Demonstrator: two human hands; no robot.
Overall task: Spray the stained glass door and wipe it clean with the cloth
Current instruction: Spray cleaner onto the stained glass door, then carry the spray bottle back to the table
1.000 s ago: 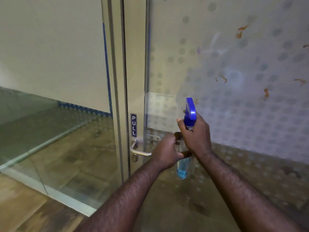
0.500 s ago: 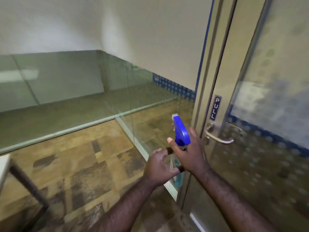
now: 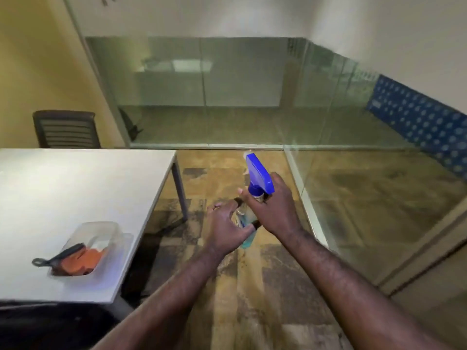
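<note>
A spray bottle [image 3: 257, 174] with a blue trigger head and blue liquid is held upright in front of me over the floor. My right hand [image 3: 274, 208] grips its neck just under the head. My left hand [image 3: 226, 227] wraps around the clear body lower down. The stained glass door is out of view; only a strip of its frame [image 3: 427, 248] shows at the lower right. On the white table [image 3: 75, 188] at left stands a clear plastic tub [image 3: 113, 238] holding an orange cloth [image 3: 80, 258] and a black-handled brush [image 3: 56, 256].
A dark chair [image 3: 65, 128] stands behind the table by the yellow wall. Glass partitions [image 3: 207, 92] close off the far side and the right. A table leg [image 3: 180, 193] stands left of my hands on the patterned brown floor [image 3: 252, 286].
The view has swung left, away from the door, bringing the table and tub into sight. Both hands keep hold of the spray bottle throughout.
</note>
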